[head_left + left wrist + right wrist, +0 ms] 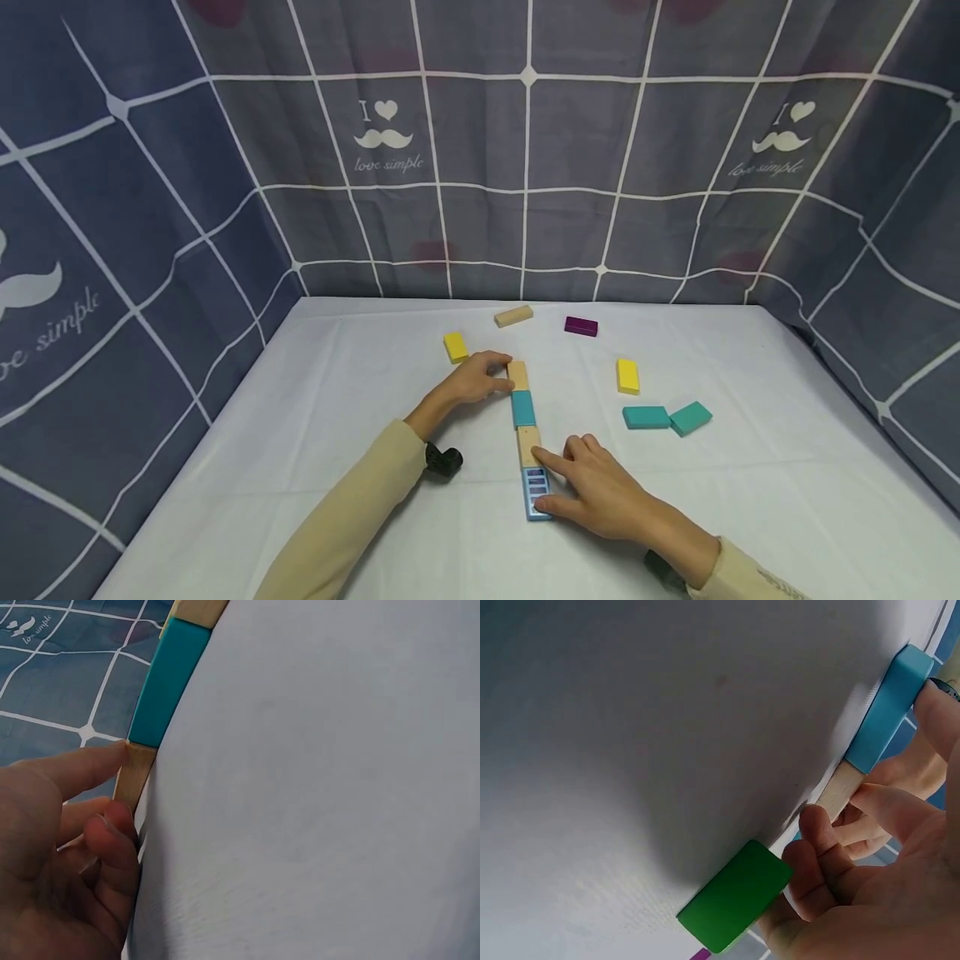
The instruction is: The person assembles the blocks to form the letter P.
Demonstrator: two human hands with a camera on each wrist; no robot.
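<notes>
A straight row of blocks runs away from the person: a blue block with pale window-like panels (537, 490), a wooden block (528, 440), a teal block (522, 409) and a second wooden block (519, 376) at the far end. The left hand (476, 377) holds this far wooden block between thumb and index finger, its other fingers curled beside it in the left wrist view. On the row's right side the right hand (600, 487) lays its thumb on the blue block and its extended index fingertip on the nearer wooden block.
Two teal blocks (646, 417) lie at the right, a corner of one near the other. Behind them is a yellow block (627, 377). Farther back lie a purple block (581, 327) and a wooden block (513, 316); another yellow block (455, 347) sits beyond the left hand.
</notes>
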